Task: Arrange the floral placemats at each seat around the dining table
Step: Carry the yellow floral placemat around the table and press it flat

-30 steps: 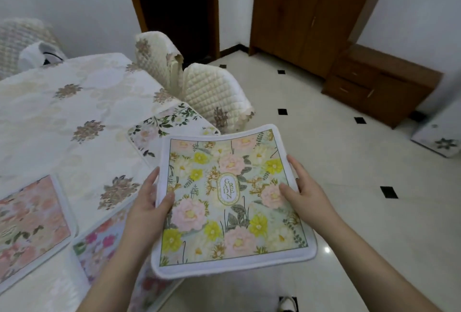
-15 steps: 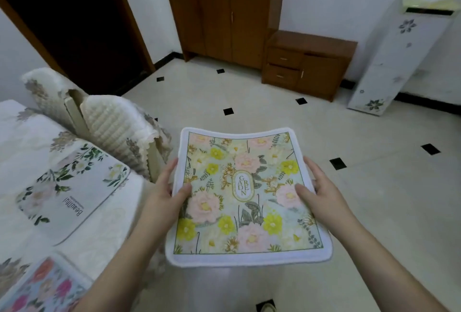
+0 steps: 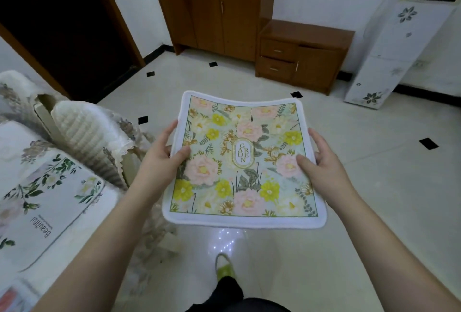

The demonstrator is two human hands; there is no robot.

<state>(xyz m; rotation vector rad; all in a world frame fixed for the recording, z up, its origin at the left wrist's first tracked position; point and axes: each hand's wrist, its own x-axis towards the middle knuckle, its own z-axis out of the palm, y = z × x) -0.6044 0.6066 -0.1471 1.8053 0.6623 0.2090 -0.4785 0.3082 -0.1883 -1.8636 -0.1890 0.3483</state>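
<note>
I hold a floral placemat (image 3: 243, 162) with pink and yellow flowers and a white border flat in the air over the floor. My left hand (image 3: 162, 154) grips its left edge, thumb on top. My right hand (image 3: 321, 159) grips its right edge the same way. To the left, a white placemat (image 3: 47, 207) with green leaves lies on the dining table (image 3: 15, 142), near its edge. A corner of another pink placemat (image 3: 15, 296) shows at the bottom left.
Two chairs with quilted cream covers (image 3: 84, 134) stand against the table, left of the held mat. A wooden wardrobe (image 3: 214, 4) and low drawer cabinet (image 3: 301, 54) line the far wall. A white floral appliance (image 3: 396, 44) leans at right. My foot (image 3: 224, 268) is on the tiled floor.
The view has swung right, away from the table. The held placemat now hangs over open floor and the table's placemats have slid to the left edge. Both hands keep their grip.
</note>
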